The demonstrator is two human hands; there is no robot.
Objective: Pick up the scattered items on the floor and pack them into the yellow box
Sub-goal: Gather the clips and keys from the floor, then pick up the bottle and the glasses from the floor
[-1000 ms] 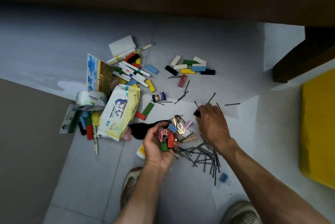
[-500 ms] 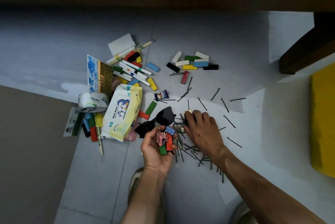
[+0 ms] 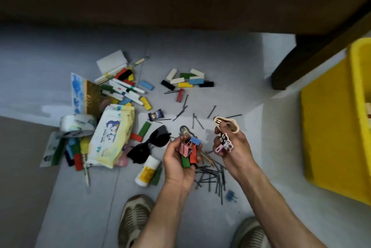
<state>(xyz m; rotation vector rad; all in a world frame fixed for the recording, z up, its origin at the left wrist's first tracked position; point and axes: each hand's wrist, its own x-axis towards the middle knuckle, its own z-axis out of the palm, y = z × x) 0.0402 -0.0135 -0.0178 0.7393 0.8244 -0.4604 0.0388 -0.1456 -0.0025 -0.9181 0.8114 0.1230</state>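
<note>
We are mid-gathering: our left hand (image 3: 181, 162) cups binder clips (image 3: 188, 150), our right hand (image 3: 233, 147) pinches hair clips (image 3: 225, 127); next, probably the yellow box (image 3: 337, 127).

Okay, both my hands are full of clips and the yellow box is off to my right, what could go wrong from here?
1. The left hand cups a loose heap of binder clips; some could spill on the way to the yellow box.
2. The right hand pinches several hair clips at once; one may slip.
3. Thin bobby pins lie near your shoes, easy to scatter.
</note>
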